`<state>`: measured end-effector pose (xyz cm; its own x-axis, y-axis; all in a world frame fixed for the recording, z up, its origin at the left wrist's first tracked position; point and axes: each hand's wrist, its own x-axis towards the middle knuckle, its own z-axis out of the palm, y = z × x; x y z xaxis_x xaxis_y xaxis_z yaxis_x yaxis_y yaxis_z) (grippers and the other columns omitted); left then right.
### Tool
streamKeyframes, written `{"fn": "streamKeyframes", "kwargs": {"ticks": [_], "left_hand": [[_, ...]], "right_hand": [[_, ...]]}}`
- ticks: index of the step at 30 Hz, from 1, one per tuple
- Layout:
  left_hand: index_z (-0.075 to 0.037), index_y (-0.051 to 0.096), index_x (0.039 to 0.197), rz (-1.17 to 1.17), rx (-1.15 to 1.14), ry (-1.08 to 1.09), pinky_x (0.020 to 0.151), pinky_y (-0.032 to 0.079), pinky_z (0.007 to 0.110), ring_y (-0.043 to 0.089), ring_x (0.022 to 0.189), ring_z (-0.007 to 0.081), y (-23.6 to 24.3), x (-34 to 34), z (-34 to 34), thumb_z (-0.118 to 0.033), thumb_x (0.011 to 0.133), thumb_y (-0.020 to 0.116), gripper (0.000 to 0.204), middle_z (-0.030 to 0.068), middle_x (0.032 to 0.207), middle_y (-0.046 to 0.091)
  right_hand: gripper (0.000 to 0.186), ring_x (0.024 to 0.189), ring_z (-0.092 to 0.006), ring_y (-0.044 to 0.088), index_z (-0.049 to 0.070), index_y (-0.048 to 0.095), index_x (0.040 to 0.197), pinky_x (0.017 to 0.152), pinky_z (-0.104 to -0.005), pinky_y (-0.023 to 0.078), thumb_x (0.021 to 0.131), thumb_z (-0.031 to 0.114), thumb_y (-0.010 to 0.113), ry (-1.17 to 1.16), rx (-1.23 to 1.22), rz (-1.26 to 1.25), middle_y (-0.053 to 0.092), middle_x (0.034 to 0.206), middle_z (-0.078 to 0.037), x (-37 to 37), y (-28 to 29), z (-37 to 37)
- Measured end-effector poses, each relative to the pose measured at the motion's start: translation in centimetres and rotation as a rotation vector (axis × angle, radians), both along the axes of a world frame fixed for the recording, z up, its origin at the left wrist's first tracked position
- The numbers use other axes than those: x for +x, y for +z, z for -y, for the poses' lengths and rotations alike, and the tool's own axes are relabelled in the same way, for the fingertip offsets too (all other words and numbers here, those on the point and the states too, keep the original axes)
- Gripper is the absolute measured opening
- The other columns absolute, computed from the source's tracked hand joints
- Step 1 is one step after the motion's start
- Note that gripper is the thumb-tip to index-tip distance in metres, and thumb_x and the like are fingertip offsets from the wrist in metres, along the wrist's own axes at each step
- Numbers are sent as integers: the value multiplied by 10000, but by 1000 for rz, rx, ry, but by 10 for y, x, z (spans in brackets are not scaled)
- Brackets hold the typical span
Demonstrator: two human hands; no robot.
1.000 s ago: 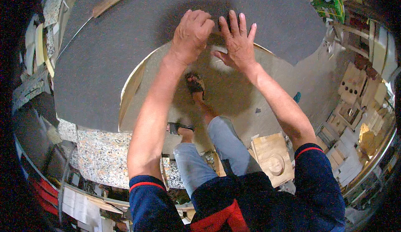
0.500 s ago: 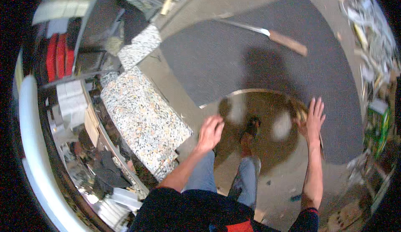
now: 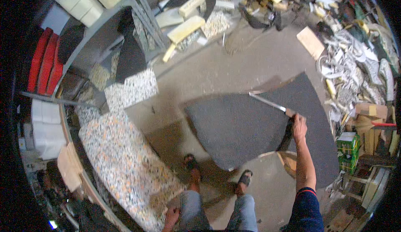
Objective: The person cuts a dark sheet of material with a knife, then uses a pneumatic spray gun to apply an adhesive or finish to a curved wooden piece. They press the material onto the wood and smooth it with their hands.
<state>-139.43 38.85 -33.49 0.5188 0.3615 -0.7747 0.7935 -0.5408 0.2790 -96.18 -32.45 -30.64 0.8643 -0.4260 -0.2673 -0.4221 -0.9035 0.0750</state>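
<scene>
Rack (image 3: 54,98) on L holds red slabs (image 3: 46,63). Your R hand (image 3: 299,128) is clamped on the knife (image 3: 271,103) handle, arm fwd, blade over dk sheet (image 3: 246,127); L hand (image 3: 171,216) low by thigh, grip unclear.

Head-worn fisheye facing down toward the floor (image 3: 259,56)

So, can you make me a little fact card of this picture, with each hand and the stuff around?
Right hand: closed around the handle of a long silver-bladed knife
Blade: over a large dark-grey panel with a curved cutout
Left hand: low, near a multicoloured speckled slab; grip unclear
Far left: upright red slabs
Far right: green boxy package
</scene>
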Motion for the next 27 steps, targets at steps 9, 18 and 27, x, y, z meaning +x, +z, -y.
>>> {"fn": "streamKeyframes", "kwargs": {"ticks": [9,18,27], "left_hand": [[-28,626,1041,-95,131,204,794,505,404,627,877,264,26,105,-167,-237,879,693,272,123,938,644],[-28,644,1075,-94,33,-111,806,520,381,633,889,227,43,302,-220,-232,882,693,285,105,950,656],[-14,672,1085,13,-82,-175,842,524,374,646,894,235,55,533,-213,-262,889,676,316,114,916,679]], "right_hand": [[350,1053,-428,646,40,557,1167,845,-524,534,958,319,583,-204,-184,-3,626,1173,-238,31,-40,-27],[429,945,-466,643,10,543,1083,808,-545,520,968,423,558,-754,55,207,666,1009,-254,24,-37,-117],[846,1079,-389,625,2,335,1433,803,-491,571,859,498,710,-1000,-169,83,513,1280,-193,75,0,-233]]}}
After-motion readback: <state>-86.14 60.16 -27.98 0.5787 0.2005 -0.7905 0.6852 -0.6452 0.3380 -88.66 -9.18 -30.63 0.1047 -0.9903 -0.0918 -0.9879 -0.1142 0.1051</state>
